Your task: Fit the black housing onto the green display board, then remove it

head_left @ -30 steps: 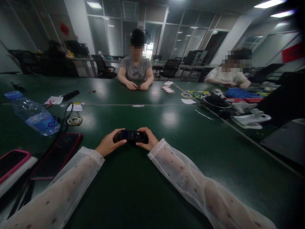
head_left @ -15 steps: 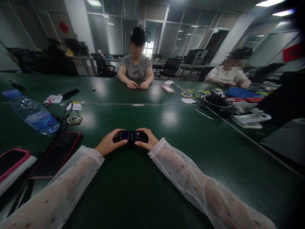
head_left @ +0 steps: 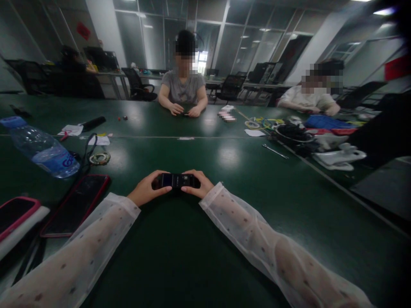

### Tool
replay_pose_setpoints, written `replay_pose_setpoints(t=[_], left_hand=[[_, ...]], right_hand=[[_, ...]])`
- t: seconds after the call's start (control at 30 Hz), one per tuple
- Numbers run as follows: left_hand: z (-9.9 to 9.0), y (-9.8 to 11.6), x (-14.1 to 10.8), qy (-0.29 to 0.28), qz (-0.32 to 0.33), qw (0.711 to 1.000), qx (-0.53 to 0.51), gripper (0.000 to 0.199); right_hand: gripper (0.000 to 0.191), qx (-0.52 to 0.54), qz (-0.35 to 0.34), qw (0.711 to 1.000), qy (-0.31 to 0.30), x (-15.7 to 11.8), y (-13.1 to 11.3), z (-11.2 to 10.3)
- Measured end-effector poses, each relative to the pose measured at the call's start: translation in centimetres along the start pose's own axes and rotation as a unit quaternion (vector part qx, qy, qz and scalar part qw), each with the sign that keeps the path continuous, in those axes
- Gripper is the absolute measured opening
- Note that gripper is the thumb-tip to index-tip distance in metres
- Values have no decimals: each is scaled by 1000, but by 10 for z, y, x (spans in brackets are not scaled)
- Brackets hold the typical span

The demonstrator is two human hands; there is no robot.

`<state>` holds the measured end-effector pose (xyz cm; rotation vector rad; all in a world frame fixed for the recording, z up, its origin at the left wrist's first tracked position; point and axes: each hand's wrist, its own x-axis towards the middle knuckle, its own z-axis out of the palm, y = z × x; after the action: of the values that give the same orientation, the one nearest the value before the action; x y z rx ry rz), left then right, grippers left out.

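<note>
A small black device with a lit screen is held level over the green table, between my two hands. My left hand grips its left end, thumb along the lower edge. Its right end is held by my right hand, with the thumb likewise at the lower edge. The fingers behind the device are partly hidden. Both forearms wear sheer white dotted sleeves. Left of my left hand lies a phone with a red edge.
A water bottle leans at the left, near a bracelet and a pink-cased phone. A wrench lies right of centre, before piled cables and a white tool. Two people sit across the table.
The view has shifted slightly, so the table and background sit a little higher in the picture. My hands keep the same hold on the device.
</note>
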<state>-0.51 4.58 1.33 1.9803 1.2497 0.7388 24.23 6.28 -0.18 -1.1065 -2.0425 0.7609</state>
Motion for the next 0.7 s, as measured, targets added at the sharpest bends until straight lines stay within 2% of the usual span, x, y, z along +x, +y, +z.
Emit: replay_pose_setpoints(t=[0.7], left_hand=[[0, 1, -2, 4, -8, 1000, -6, 52]], right_hand=[[46, 15, 5, 1000, -11, 1, 0, -3]])
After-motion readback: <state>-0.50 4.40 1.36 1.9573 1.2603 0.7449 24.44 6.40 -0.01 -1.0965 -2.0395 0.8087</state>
